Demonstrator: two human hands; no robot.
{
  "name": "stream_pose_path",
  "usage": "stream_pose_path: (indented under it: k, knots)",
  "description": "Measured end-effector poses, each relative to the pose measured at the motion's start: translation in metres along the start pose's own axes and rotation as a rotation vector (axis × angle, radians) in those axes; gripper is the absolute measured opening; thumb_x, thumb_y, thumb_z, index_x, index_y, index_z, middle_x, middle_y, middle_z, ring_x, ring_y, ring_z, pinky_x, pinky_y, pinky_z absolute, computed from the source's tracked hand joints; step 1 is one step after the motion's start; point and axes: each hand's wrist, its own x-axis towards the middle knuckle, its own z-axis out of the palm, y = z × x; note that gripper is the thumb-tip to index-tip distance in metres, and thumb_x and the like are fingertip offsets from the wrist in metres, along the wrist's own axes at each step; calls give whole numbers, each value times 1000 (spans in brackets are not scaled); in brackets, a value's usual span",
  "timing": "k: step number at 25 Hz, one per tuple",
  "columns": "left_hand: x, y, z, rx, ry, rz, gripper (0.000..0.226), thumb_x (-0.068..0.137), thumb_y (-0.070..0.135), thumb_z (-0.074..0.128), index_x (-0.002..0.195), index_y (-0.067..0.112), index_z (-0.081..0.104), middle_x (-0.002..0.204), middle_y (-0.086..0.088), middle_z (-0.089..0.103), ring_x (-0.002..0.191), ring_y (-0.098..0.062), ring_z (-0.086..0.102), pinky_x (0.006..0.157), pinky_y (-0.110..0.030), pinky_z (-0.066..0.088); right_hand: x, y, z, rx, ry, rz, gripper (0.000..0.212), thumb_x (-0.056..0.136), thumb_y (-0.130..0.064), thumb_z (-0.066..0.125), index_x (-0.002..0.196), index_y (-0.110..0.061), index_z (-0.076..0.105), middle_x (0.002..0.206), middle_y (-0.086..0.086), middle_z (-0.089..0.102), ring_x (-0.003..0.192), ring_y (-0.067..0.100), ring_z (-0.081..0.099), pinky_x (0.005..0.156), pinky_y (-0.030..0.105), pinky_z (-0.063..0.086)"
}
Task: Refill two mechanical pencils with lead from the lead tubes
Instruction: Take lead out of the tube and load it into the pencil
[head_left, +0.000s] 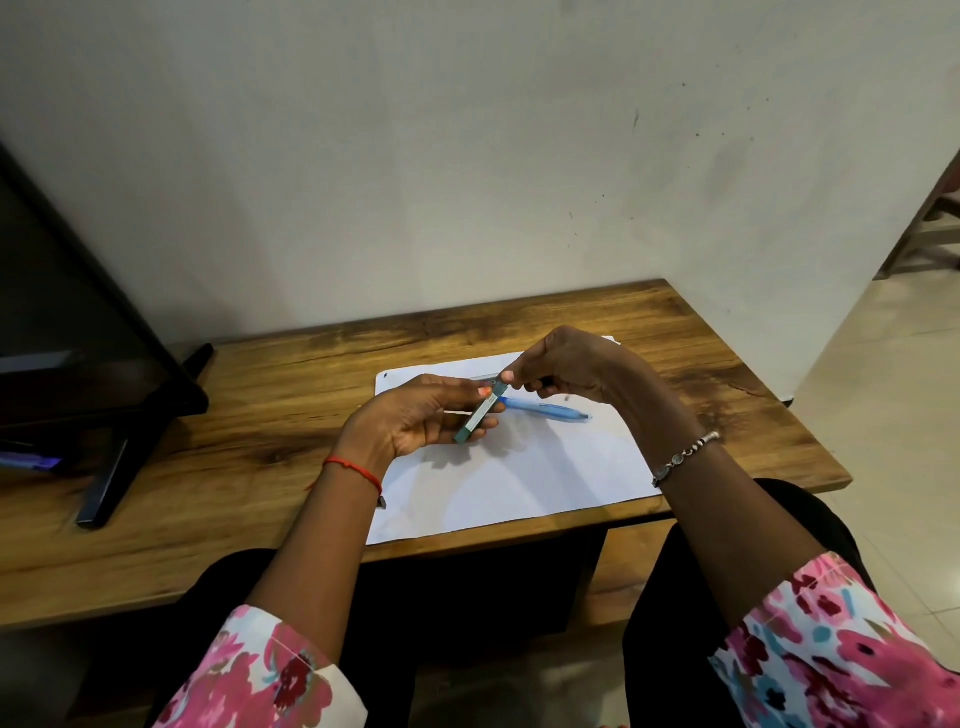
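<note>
- The lead tube (480, 412), a slim teal-grey case with a pale label along its side, is held tilted above the white sheet of paper (519, 478), its upper end pointing toward the far right corner of the table (260, 415).
- A blue mechanical pencil (545, 409) is seen lying on the paper toward the far edge of the table, its tip pointing to the right edge; its near end is hidden behind the tube and the fingers.
- A second thin, pale object is glimpsed on the paper just beyond the hands; whether it is the other pencil cannot be told.
- The left hand (415, 421) is raised over the left part of the paper, palm turned up and to the right, wrist bent, a red thread (356, 470) tied around the wrist.
- The tube is gripped by the left fingers (485, 391), curled around its lower and middle part, with the thumb pressed on the upper part.
- The right hand (582, 369) is held above the far middle of the paper, knuckles up, a beaded bracelet (685, 454) worn on the wrist.
- The tube's top end is pinched between the right thumb and forefinger, while the other right fingers are curled inward.
- A small dark item appears tucked under those curled fingers; its identity cannot be told.
</note>
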Motion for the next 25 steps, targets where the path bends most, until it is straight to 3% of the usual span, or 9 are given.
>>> stream_pose_path:
  k: [6, 10, 14, 18, 22, 25]
  knots:
    - [2, 0, 0, 5, -6, 21, 12, 86, 5, 56, 86, 10, 67, 72, -4, 75, 64, -16, 71, 63, -28, 59, -2, -4, -1, -11, -33, -90, 19, 79, 1, 67, 98, 4, 69, 75, 10, 64, 66, 14, 49, 57, 21, 42]
    - [4, -2, -1, -13, -9, 48, 14, 87, 5, 55, 87, 11, 67, 72, -4, 75, 64, -15, 71, 67, -29, 58, -4, -4, -1, 46, 21, -162, 8, 74, 1, 71, 78, -5, 72, 65, 4, 66, 58, 10, 52, 50, 17, 42]
    - [7, -2, -3, -47, -41, 91, 18, 89, 6, 52, 93, 14, 67, 76, -3, 76, 68, -15, 72, 72, -30, 58, -6, -6, 0, 68, 65, -237, 7, 71, -5, 76, 69, -10, 72, 50, -2, 61, 48, 8, 43, 41, 13, 36]
    - [9, -3, -3, -83, -51, 115, 20, 89, 5, 51, 93, 16, 67, 76, -1, 76, 69, -14, 72, 70, -30, 58, -10, -9, 0, 113, 49, -266, 7, 82, -9, 66, 77, -7, 69, 44, -9, 61, 40, 2, 41, 39, 9, 32]
    - [10, -3, -4, -103, -55, 132, 20, 89, 5, 51, 91, 17, 67, 74, 1, 75, 68, -14, 72, 71, -32, 58, -4, -7, 1, 184, 6, -290, 11, 85, -13, 63, 84, -8, 72, 64, -4, 69, 49, 6, 41, 45, 13, 36]
    - [12, -4, -4, -112, -53, 138, 20, 89, 6, 51, 91, 17, 67, 74, 1, 75, 68, -14, 72, 72, -33, 57, -1, -6, 2, 179, 51, -301, 9, 84, -13, 64, 83, -10, 72, 58, -7, 66, 49, 5, 40, 48, 15, 36]
